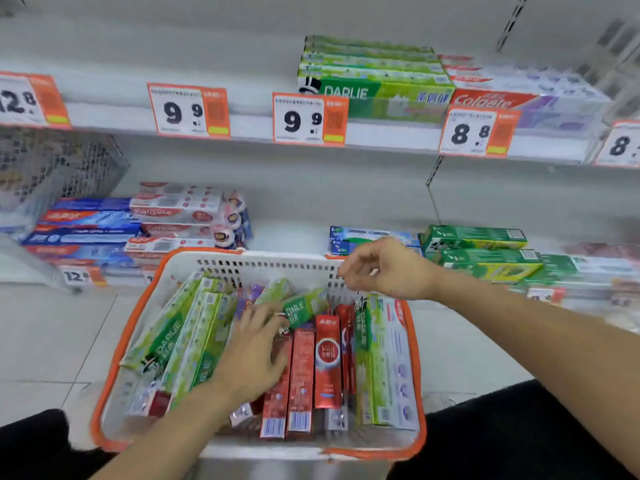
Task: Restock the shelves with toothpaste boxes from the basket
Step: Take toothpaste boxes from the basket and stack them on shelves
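Observation:
A white basket with an orange rim (417,386) sits in front of me, full of several toothpaste boxes. Green Darlie boxes (180,337) lie at its left, red boxes (327,362) in the middle, green and white ones at the right. My left hand (254,348) rests flat inside the basket, its fingers touching a small green Darlie box (304,306). Above the basket's far right corner hovers my right hand (384,268), fingers loosely curled and holding nothing. The upper shelf (242,124) carries a Darlie stack (374,77) and Colgate boxes (519,95).
Price tags (188,110) line the upper shelf edge. The lower shelf holds blue and red boxes (104,226) at the left, green boxes (485,251) at the right. A wire mesh basket (52,168) stands at the far left. The floor is pale tile.

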{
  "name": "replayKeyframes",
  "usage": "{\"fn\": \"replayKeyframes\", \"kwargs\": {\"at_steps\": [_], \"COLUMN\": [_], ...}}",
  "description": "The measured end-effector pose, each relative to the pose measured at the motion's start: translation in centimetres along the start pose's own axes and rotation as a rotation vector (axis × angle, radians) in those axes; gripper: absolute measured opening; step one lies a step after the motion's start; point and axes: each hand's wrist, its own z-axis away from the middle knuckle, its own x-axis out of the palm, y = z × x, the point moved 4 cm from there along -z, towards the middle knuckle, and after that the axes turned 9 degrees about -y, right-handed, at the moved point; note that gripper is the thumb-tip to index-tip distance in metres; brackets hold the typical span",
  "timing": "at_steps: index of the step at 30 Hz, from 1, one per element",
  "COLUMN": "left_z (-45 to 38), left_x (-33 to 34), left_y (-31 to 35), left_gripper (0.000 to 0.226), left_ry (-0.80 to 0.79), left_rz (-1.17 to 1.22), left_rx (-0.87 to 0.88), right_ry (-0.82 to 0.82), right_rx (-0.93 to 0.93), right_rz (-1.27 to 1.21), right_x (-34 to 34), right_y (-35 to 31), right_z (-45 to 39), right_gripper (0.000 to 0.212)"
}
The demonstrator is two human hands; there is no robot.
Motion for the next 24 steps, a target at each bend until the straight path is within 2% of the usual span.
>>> {"fn": "replayKeyframes", "kwargs": {"at_steps": [2, 4, 6, 8, 10, 12, 15, 20, 24], "left_z": [1.2, 1.3, 1.0, 0.5, 0.0, -0.5, -1.2, -1.6, -2.0], "left_x": [1.6, 1.9, 1.7, 1.7, 1.6, 1.6, 1.8, 1.3, 0.2], "left_y": [-0.2, -0.3, -0.9, -1.2, -1.2, -1.0, -0.5, 0.5, 0.6], "left_gripper": [0.056, 0.070, 0.072, 0.073, 0.073, 0.067, 0.053, 0.038, 0.037], "left_ry": [-0.033, -0.015, 0.012, 0.003, 0.028, 0.103, 0.206, 0.242, 0.190], "left_rz": [-0.095, -0.086, -0.027, 0.010, 0.060, 0.104, 0.118, 0.122, 0.177], "left_rx": [0.022, -0.027, -0.095, -0.133, -0.164, -0.219, -0.295, -0.350, -0.378], "right_ry": [-0.020, -0.128, -0.242, -0.318, -0.371, -0.404, -0.378, -0.354, -0.208], "right_rx": [0.038, 0.131, 0.256, 0.357, 0.433, 0.494, 0.491, 0.358, 0.172], "right_rz": [0.111, 0.367, 0.580, 0.649, 0.651, 0.651, 0.699, 0.718, 0.704], "right_x": [1.1, 2.2, 2.9, 3.2, 3.5, 4.0, 4.4, 5.3, 6.9], "right_y": [0.2, 0.6, 1.9, 3.6, 5.2, 6.2, 6.6, 4.1, 1.1], "right_z": [-0.5, -1.0, -1.5, -1.7, -1.7, -1.6, -1.6, -1.4, -1.3], "right_gripper": [0.014, 0.032, 0.056, 0.077, 0.089, 0.088, 0.079, 0.068, 0.062]}}
